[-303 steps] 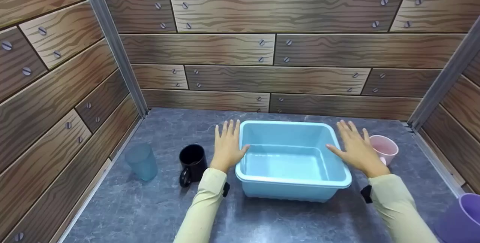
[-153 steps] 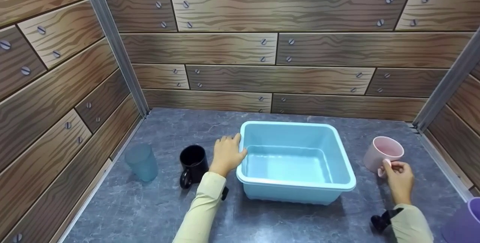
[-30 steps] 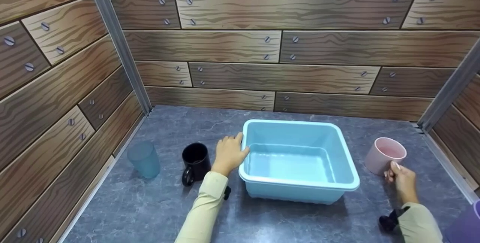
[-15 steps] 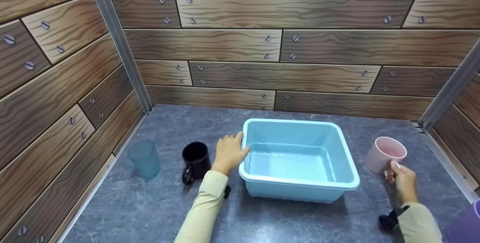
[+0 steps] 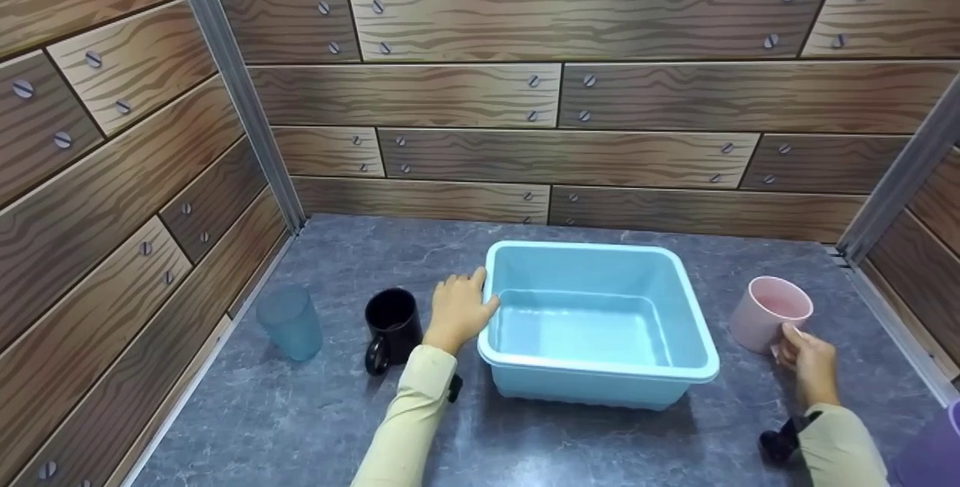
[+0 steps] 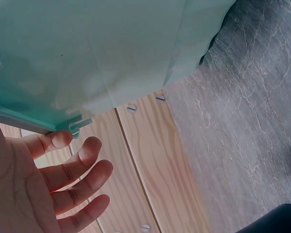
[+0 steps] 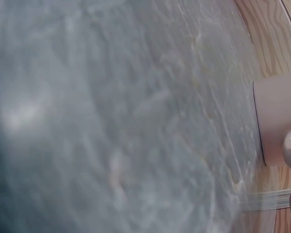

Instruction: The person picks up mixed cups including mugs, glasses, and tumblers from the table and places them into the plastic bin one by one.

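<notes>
Grey tabletop (image 5: pixel 300 419), upright pink mug (image 5: pixel 756 322), R hand (image 5: pixel 812 364) pinching nr-side handle (image 5: pixel 775 350), L hand (image 5: pixel 459 311) gripping crosswise tub (image 5: pixel 585 391)

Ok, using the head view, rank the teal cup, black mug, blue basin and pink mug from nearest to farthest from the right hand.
1. Pink mug: at the right hand, which holds its handle.
2. Blue basin: left of that hand, mid-table.
3. Black mug: beyond the basin's left side.
4. Teal cup: farthest left.
</notes>
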{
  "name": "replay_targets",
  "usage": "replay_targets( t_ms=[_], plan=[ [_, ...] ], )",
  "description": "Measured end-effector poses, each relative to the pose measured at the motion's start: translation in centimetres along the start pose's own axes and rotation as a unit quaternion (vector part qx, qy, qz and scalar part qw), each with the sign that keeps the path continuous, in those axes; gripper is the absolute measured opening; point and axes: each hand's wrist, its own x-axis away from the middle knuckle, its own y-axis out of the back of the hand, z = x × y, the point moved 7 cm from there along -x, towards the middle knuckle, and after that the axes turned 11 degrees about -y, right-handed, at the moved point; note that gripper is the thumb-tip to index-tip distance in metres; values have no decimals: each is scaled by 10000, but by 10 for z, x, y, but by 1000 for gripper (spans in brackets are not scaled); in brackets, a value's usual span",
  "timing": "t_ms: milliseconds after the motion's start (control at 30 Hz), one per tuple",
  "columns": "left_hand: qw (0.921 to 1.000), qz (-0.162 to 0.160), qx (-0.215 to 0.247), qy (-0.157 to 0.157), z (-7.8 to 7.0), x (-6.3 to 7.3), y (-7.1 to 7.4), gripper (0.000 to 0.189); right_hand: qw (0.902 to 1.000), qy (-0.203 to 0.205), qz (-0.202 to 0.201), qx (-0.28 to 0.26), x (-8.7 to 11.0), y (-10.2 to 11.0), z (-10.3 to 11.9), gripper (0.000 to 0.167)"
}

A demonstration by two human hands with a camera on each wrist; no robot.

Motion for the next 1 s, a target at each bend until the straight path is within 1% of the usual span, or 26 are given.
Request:
replay_targets(
  t_ms=[100, 200, 300, 400, 467, 567, 633, 667, 700, 800, 867, 1000],
  plan=[
    [10000, -13, -17, -6, 0, 1, 0, 45, 9998, -168, -2, -57, -2, 2, 0, 48],
    [10000, -36, -28, -31, 0, 1, 0, 45, 9995, -299, -55, -84, -6, 7, -3, 43],
    [10000, -55, -26, -36, 0, 1, 0, 44, 9995, -298, 16, -47, -12, 14, -6, 38],
    [10000, -47, 5, -15, -1, 1, 1, 45, 9996, -185, 163, 160, -15, 16, -7, 37],
    [10000, -41, 25, -5, 0, 1, 1, 45, 9994, -134, 234, 215, -14, 15, -6, 40],
    [10000, -53, 57, -16, -1, 1, 1, 45, 9988, -23, 444, 182, -8, 10, -2, 50],
    [9999, -66, 73, -28, -1, 1, 1, 45, 9983, 66, 581, 7, -5, 7, 0, 52],
    [9999, -53, 89, -20, -1, 1, 2, 46, 9973, 162, 715, -79, -4, 5, 1, 52],
    [9999, -52, 98, -13, -1, 1, 2, 46, 9957, 244, 868, -210, -3, 2, 3, 51],
    [9999, 11, 116, 8, -1, 2, 2, 47, 9904, 429, 1167, -600, -2, -1, 5, 51],
    [9999, 59, 127, 20, 0, 2, 1, 47, 9866, 433, 1297, -887, -1, -1, 5, 52],
    [9999, 102, 93, 38, 0, 1, 0, 46, 9817, 310, 1348, -1312, 0, 2, 4, 49]
  ],
)
